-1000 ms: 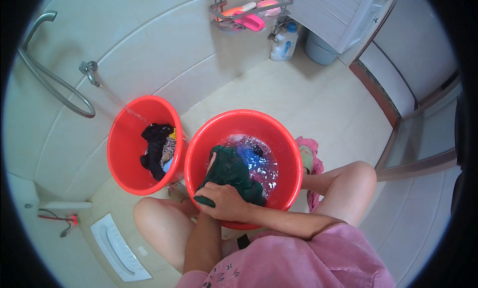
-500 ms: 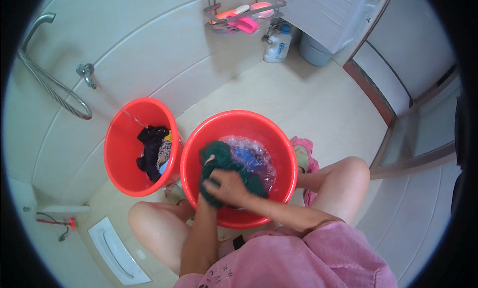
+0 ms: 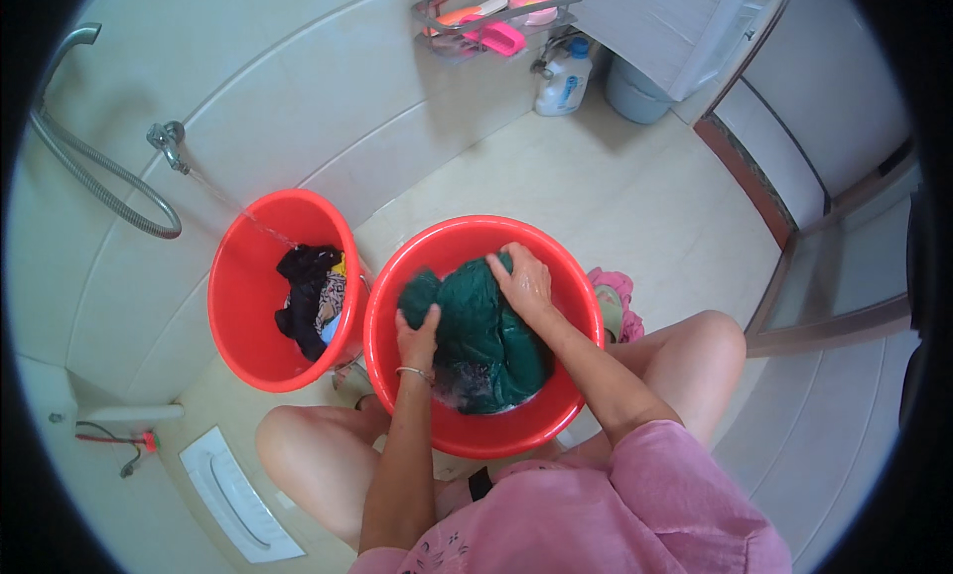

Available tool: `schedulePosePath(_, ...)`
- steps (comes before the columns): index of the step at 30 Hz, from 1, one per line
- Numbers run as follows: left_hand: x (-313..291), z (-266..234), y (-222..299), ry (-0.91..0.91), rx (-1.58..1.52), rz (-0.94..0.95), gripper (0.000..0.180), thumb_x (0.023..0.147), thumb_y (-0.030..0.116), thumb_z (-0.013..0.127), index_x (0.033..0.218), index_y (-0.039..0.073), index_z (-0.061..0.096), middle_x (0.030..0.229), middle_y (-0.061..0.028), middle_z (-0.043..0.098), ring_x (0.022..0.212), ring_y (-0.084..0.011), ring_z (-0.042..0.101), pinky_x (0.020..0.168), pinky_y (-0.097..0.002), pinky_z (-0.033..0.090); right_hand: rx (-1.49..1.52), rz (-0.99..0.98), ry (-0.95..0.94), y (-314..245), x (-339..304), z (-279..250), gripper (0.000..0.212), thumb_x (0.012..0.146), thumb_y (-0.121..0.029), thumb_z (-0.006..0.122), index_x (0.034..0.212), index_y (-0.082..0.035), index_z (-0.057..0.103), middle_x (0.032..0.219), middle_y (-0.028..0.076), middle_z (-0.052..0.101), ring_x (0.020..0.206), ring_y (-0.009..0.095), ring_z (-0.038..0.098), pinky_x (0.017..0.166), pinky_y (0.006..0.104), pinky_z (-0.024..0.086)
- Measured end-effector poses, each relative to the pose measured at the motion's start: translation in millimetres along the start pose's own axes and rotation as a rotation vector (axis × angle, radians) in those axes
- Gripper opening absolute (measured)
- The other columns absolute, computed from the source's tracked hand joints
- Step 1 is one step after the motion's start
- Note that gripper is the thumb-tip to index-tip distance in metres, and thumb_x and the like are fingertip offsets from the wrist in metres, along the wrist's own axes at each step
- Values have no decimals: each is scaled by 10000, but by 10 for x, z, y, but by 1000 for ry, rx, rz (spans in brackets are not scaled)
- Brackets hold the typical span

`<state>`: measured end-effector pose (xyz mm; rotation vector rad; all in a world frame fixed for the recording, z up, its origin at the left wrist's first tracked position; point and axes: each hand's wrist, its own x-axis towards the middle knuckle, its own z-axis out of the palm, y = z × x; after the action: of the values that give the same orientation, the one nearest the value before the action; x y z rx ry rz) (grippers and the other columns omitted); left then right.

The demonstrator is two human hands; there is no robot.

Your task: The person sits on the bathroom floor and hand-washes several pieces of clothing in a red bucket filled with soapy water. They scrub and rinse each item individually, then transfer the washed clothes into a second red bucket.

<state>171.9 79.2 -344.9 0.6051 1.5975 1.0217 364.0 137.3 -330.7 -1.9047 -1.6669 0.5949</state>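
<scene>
A dark green garment (image 3: 475, 321), wet and spread out, lies across the inside of a round red basin (image 3: 579, 400) between my knees. My left hand (image 3: 417, 338) is closed on the garment's left side, thumb raised, with a bracelet at the wrist. At the far right of the cloth my right hand (image 3: 526, 281) grips its upper edge. Sudsy water (image 3: 459, 387) shows near the basin's front. The garment hides most of what else is in the basin.
Left of the basin stands a red bucket (image 3: 238, 311) holding dark and patterned clothes (image 3: 310, 296). Water runs into it from a wall tap (image 3: 167, 145). A shower hose (image 3: 99, 182) hangs left. A wire rack (image 3: 496, 18), white bottle (image 3: 564, 83) and grey bucket (image 3: 635, 93) are farther back.
The bunched green garment is now spread out over the basin. My right hand has moved away from the left, to the far right, and the blue cloth in the suds is covered.
</scene>
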Motion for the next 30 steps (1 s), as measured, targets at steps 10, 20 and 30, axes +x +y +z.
schedulePosePath(10, 46, 214, -589, -447, 1007, -195, 1184, 700, 602, 682, 1478, 174, -102, 1466, -371, 26, 1379, -459, 141, 1115, -429, 231, -570, -159, -433, 668, -529, 869, 410, 830, -150, 537, 1239, -150, 519, 1234, 181, 511, 998, 356, 595, 847, 418, 495)
schedulePosePath(20, 244, 93, -587, -92, 491, 29, 912, 719, 650, 640, 1391, 86, 394, 1347, -204, 461, 1246, -376, 422, 1040, -418, 336, 206, 223, -169, 161, -220, 348, 287, 731, -192, 675, 977, -44, 672, 960, 223, 656, 885, 342, 647, 785, 407, 512)
schedulePosePath(30, 8, -235, -353, -887, -855, -342, 586, 855, 605, 497, 1144, 101, 576, 1076, -75, 620, 961, -241, 604, 835, -401, 503, 535, -491, -437, -1334, -1307, -207, 230, 725, -170, 637, 926, -57, 631, 850, 158, 627, 832, 334, 633, 748, 409, 503)
